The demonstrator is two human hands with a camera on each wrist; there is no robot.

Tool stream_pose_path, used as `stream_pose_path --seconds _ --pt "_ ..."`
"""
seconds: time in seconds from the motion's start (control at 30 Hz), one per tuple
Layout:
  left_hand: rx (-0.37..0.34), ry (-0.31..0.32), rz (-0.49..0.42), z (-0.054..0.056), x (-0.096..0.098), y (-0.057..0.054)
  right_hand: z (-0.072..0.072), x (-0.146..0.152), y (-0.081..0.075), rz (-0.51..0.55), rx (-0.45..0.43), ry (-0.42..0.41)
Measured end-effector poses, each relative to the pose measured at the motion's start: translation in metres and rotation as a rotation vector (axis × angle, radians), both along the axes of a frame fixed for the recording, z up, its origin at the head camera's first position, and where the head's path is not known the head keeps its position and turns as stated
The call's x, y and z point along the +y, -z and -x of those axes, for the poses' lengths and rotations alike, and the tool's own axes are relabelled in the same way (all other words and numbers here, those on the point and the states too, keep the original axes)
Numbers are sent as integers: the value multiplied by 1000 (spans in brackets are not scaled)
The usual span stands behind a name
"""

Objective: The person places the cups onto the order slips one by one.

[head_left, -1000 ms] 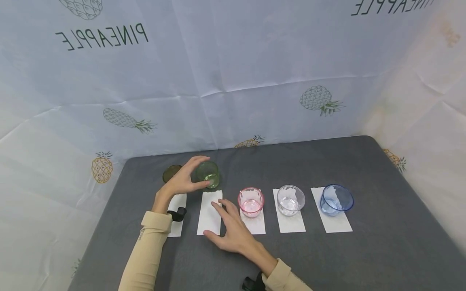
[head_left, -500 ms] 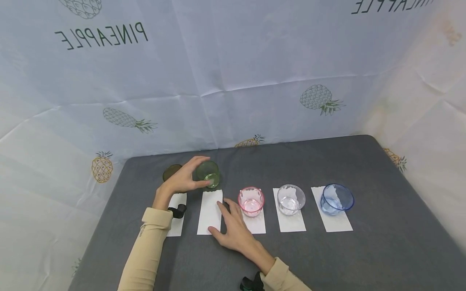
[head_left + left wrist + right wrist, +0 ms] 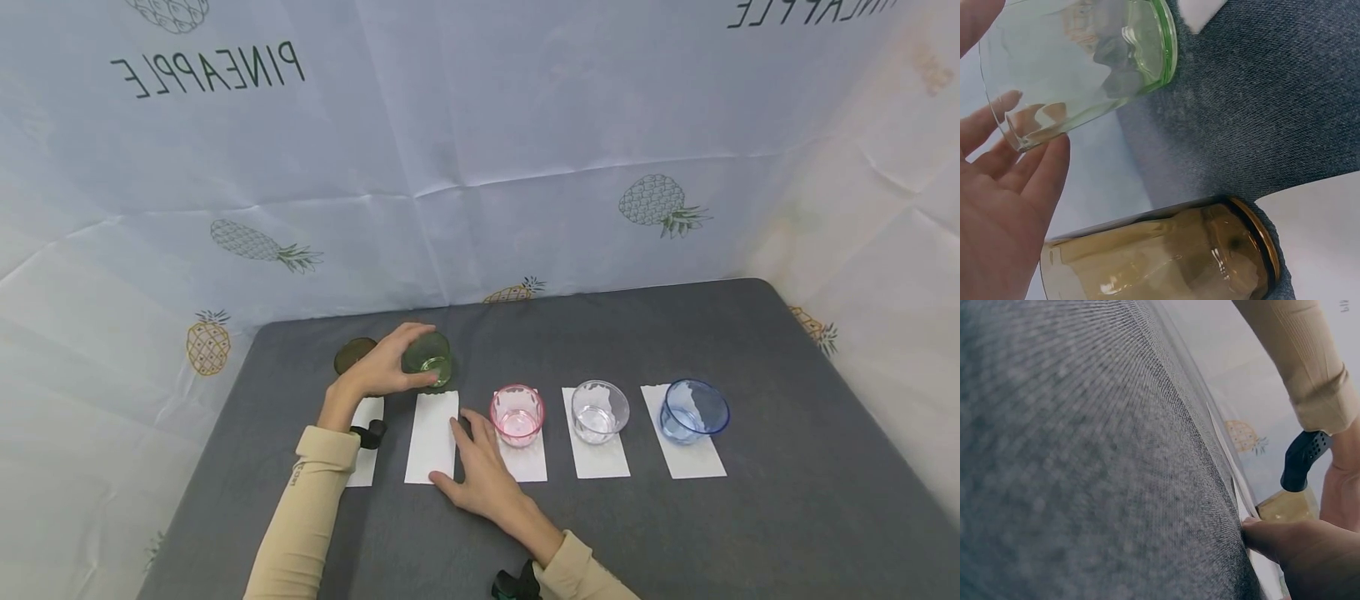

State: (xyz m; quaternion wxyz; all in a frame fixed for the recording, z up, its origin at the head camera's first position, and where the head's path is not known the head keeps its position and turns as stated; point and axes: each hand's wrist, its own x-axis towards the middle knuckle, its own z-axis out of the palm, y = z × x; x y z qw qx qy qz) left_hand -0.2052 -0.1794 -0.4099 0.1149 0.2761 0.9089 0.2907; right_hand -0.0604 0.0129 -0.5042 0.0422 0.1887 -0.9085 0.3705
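Note:
With thumb and fingers around its upper part, my left hand (image 3: 382, 367) grips a green glass (image 3: 427, 360) at the back left. The glass stands upright at the far end of a white paper strip (image 3: 432, 437). Next to it, an amber glass (image 3: 1160, 256) stands at the far end of another strip, partly covered by the left hand in the head view. My right hand (image 3: 483, 475) rests at the near right of the bare strip, fingers spread and relaxed. Its thumb (image 3: 1272, 539) touches down at the strip's near edge.
To the right stand a pink glass (image 3: 517, 415), a clear glass (image 3: 598, 412) and a blue glass (image 3: 692, 411), each on its own white paper strip. The grey table (image 3: 787, 517) meets a hanging pineapple-print cloth (image 3: 480, 125) at the back.
The right hand has shifted slightly right along the paper strip, then stayed there. The left hand keeps its grip on the green glass, almost still.

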Motion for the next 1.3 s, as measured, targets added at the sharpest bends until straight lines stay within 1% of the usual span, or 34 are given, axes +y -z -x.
stream_pose_path --seconds 0.1,0.27,0.5,0.63,0.77,0.9,1.0,1.17,1.3 --pt "13 -12 23 0 0 1 1 0 -1 -2 -7 0" --pt "4 -41 27 -1 1 1 1 0 -2 -8 -31 -7" --pt "49 -41 14 -3 1 2 1 0 -4 -8 -44 -8" --pt "58 -51 -7 -3 1 2 1 0 -4 -10 -40 -9" --pt "67 -59 -26 -4 2 1 1 0 -4 -13 -54 -9" --pt "92 -66 -49 -6 2 0 1 0 -5 -15 -61 -5" --pt "109 -73 -74 -8 1 0 1 0 -5 -16 -48 -3" --pt "140 -74 -121 -13 0 -3 1 0 -4 -16 -41 -6" --pt "160 -74 -151 -17 1 -8 2 0 -4 -11 -49 -10"
